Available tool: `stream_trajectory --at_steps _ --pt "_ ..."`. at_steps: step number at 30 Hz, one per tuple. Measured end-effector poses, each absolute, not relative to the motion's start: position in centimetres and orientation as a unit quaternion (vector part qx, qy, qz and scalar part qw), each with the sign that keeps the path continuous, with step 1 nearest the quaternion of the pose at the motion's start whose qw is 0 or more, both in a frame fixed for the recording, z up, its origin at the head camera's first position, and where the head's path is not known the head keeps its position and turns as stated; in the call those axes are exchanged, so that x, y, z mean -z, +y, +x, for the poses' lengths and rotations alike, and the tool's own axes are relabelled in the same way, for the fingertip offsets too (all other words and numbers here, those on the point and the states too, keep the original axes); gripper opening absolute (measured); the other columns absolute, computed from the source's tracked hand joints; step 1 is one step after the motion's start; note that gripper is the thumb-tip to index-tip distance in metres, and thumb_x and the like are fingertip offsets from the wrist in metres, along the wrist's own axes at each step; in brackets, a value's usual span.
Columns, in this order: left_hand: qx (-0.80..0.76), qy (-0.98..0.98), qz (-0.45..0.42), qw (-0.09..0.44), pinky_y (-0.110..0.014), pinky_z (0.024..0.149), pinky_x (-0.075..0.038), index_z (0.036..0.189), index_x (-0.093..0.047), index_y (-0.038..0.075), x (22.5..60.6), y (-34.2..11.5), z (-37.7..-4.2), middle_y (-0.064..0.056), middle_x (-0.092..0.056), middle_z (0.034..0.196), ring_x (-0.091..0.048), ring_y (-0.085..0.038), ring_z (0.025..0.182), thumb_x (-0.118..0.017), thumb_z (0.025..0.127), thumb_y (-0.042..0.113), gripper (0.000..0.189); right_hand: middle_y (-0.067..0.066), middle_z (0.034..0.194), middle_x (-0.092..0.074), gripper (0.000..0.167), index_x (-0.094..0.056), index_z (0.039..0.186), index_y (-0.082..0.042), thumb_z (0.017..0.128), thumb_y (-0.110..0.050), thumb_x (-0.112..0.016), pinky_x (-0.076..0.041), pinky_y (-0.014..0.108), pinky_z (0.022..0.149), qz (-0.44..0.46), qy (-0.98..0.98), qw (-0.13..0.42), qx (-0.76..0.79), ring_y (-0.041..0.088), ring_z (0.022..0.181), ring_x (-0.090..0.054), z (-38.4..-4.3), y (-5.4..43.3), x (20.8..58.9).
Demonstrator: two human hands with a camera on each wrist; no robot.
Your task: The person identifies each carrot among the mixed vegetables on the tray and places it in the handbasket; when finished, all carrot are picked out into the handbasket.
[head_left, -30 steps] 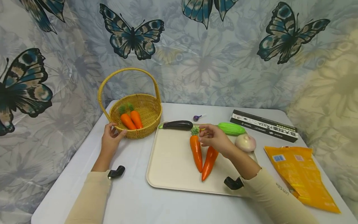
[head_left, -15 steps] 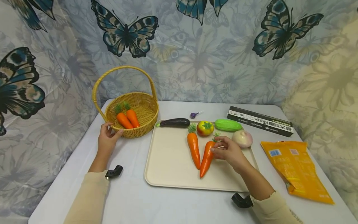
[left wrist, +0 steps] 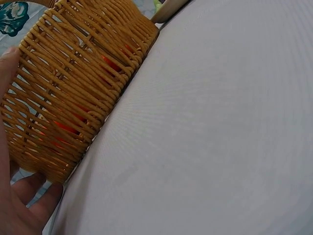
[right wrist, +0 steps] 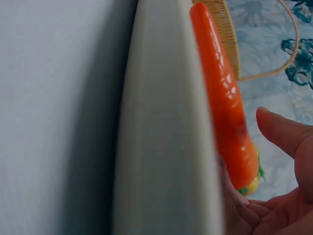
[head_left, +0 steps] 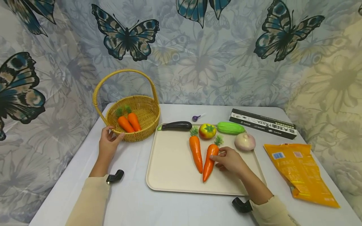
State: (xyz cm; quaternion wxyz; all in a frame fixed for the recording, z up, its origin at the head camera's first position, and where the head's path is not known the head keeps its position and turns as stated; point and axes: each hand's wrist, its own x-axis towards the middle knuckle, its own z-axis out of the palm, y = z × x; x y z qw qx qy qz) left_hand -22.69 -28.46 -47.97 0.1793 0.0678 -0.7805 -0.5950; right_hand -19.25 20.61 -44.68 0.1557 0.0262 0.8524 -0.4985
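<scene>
My left hand (head_left: 108,143) holds the front left side of a yellow wicker basket (head_left: 138,136), thumb on its near wall and fingertips by its lower edge in the left wrist view. Two small carrots (head_left: 129,121) lie inside. On a cream tray (head_left: 167,169) are two larger carrots. My right hand (head_left: 230,160) is at the upper part of the right carrot (head_left: 208,164). In the right wrist view, the thumb (right wrist: 281,132) stands apart from that carrot (right wrist: 226,98); the tray rim partly hides the fingers. The left carrot (head_left: 195,152) lies beside it.
Along the tray's back lie an eggplant (head_left: 178,126), a red-yellow tomato-like item (head_left: 207,131), a green cucumber-like vegetable (head_left: 230,127) and an onion (head_left: 244,142). Behind is a purple lollipop (head_left: 195,118). A pasta box (head_left: 263,123) and an orange bag (head_left: 302,172) lie right.
My right hand has moved down and right, from above the carrots' tops to the right carrot's side, uncovering the tomato-like item. My left hand stays at the basket.
</scene>
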Motion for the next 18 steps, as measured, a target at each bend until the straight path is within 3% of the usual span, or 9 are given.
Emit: stream_trajectory --at_steps 5,8,12,18 --pt "0.598 -0.779 0.066 0.179 -0.049 0.110 -0.033 0.135 -0.035 0.001 48.0 -28.4 -22.6 -0.010 -0.015 0.160 -0.028 -0.029 0.141 -0.076 0.087 0.022 0.066 0.006 0.069 -0.061 0.071 -0.052 0.120 0.007 0.082 -0.048 -0.075 -0.047 0.029 0.056 0.019 0.900 0.138 0.414 0.017 0.057 -0.059 -19.5 20.2 45.0" --pt "0.599 -0.779 0.065 0.175 -0.051 0.109 -0.033 0.133 -0.034 -0.002 46.8 -27.6 -21.9 -0.014 -0.015 0.159 -0.028 -0.032 0.141 -0.074 0.088 0.019 0.064 0.006 0.064 -0.059 0.063 -0.056 0.112 0.005 0.082 -0.047 -0.075 -0.046 0.029 0.054 0.017 0.904 0.140 0.405 0.017 0.055 -0.058 -19.6 20.1 45.1" --pt "0.598 -0.780 0.064 0.173 -0.053 0.108 -0.033 0.133 -0.033 -0.004 45.4 -26.8 -20.9 -0.017 -0.012 0.160 -0.026 -0.037 0.141 -0.071 0.091 0.018 0.061 0.010 0.073 -0.059 0.057 -0.052 0.116 0.006 0.085 -0.036 -0.074 -0.052 0.031 0.054 0.029 0.884 0.151 0.441 0.019 0.056 -0.062 -19.6 20.1 44.9" --pt "0.602 -0.776 0.058 0.179 -0.053 0.109 -0.032 0.134 -0.034 -0.004 46.2 -27.3 -21.4 -0.016 -0.014 0.160 -0.027 -0.033 0.141 -0.072 0.090 0.016 0.062 0.016 0.089 -0.064 0.059 -0.038 0.131 0.008 0.090 -0.022 -0.068 -0.058 0.037 0.058 0.037 0.840 0.154 0.519 0.025 0.065 -0.065 -19.2 20.7 44.0"
